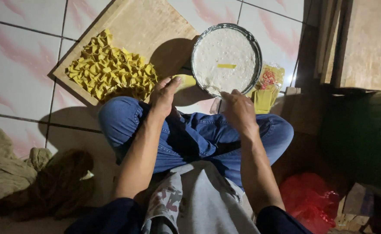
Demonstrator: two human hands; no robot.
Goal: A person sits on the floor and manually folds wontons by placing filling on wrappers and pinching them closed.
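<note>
A crumpled cloth [8, 167] lay on the tiled floor [17, 69] at the far left. On the wooden board [147, 26], folded yellow wrappers [110, 69] were heaped along its left edge. The left hand [164, 95] hovered at the board's near corner, fingers loosely open around a flat yellow wrapper [185, 81]. The right hand [239, 110] met the near rim of the metal bowl [253, 45] of pale filling; whether it gripped anything could not be told. A wrapper packet [268, 86] lay just right.

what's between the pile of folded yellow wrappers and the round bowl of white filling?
In the head view, bare wooden board, shadowed, separates the pile of folded yellow wrappers from the round metal bowl of white filling; lower down, the left hand sits there.
</note>
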